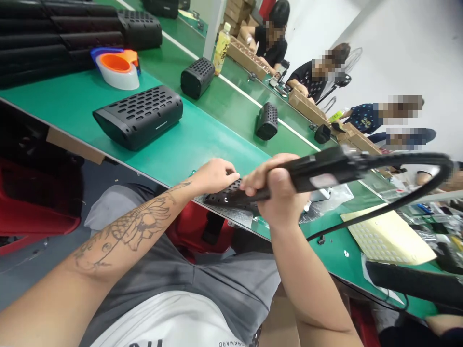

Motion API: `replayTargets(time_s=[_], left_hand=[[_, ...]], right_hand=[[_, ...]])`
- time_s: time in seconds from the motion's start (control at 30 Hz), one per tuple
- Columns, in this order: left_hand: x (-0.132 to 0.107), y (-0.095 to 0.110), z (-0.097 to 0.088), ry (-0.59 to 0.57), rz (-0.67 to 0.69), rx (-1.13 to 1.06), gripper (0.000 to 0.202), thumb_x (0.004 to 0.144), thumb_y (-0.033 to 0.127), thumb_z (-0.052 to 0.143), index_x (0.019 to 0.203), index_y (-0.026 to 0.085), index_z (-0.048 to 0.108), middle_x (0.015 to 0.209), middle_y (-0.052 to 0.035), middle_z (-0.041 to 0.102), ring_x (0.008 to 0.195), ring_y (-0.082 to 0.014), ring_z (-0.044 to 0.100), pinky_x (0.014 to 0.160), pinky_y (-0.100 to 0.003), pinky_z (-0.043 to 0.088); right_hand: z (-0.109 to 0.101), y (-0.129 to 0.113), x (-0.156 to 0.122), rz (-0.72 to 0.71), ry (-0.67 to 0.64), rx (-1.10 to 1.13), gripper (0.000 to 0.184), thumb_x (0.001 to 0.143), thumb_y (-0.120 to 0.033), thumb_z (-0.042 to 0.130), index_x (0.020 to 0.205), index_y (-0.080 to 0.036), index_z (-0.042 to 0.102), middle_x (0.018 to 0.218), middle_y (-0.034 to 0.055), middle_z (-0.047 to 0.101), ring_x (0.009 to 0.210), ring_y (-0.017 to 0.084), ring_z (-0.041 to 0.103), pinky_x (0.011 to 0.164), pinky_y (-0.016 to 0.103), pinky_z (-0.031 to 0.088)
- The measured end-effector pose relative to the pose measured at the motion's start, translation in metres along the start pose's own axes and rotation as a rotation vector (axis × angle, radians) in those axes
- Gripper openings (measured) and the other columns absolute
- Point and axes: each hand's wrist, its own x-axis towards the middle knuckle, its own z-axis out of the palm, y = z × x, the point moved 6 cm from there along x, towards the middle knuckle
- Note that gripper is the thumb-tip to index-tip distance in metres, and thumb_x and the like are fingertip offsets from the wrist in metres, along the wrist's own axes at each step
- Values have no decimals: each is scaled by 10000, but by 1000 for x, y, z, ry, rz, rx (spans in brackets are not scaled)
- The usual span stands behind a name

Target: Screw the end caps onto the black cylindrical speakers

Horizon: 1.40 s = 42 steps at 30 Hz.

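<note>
My right hand [284, 195] is wrapped round a black corded electric screwdriver [314, 169], held nearly level with its tip end pointing left. Its thick black cable [408, 197] loops off to the right. At the table's front edge lies a black perforated housing [226, 196], partly covered by both hands. My left hand [213, 176] grips the housing from its left side, with thumb and fingers curled in. The screwdriver's front end is over the housing; whether its tip touches a screw is hidden by my right fingers.
Another black perforated housing [141, 115] lies to the left, beside a tape roll [121, 72] and stacked black housings [58, 38]. More units [197, 77] stand on the green line with a yellow bottle [222, 48]. A sticker sheet [390, 236] lies right. Several people work opposite.
</note>
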Motion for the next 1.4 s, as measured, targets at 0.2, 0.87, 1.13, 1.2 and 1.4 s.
replayTargets(time_s=[0.2, 0.87, 1.13, 1.2, 1.4], left_hand=[[-38, -57, 16, -19, 293, -87, 1080, 780, 477, 984, 1779, 294, 617, 1849, -138, 636, 1674, -389, 680, 1427, -457, 571], [266, 56, 161, 521, -43, -386, 1069, 831, 273, 1087, 1769, 247, 575, 1713, -212, 605, 1645, -390, 657, 1464, -506, 482], [354, 88, 194, 503, 24, -218, 936, 961, 398, 967, 1788, 143, 613, 1686, -295, 602, 1654, -481, 615, 1465, -578, 432], [357, 84, 180, 569, 75, -151, 822, 1038, 447, 880, 1774, 174, 638, 1704, -280, 601, 1697, -470, 568, 1499, -576, 371], [383, 59, 132, 669, -318, -161, 1145, 931, 520, 1016, 1875, 234, 433, 1958, -298, 355, 1859, -488, 376, 1535, -634, 270]], right_hand=[[-161, -37, 25, -125, 499, -575, 270, 980, -467, 912, 906, -254, 764, 652, -59, 672, 503, 177, 663, 547, 341, 582], [-231, -20, -40, 33, 664, -274, 301, 934, -391, 1014, 936, -234, 757, 644, -59, 679, 509, 164, 673, 579, 346, 662], [-222, -33, -77, 46, 599, -163, 86, 1074, -326, 902, 1044, -262, 852, 691, -27, 728, 555, 157, 736, 619, 339, 722], [-229, -28, -85, 75, 615, -152, 83, 1085, -331, 886, 1054, -259, 860, 691, -16, 729, 556, 161, 736, 613, 344, 723], [-234, -16, -89, 107, 643, -115, 96, 1091, -335, 871, 1050, -247, 865, 698, -1, 725, 553, 174, 732, 594, 364, 716]])
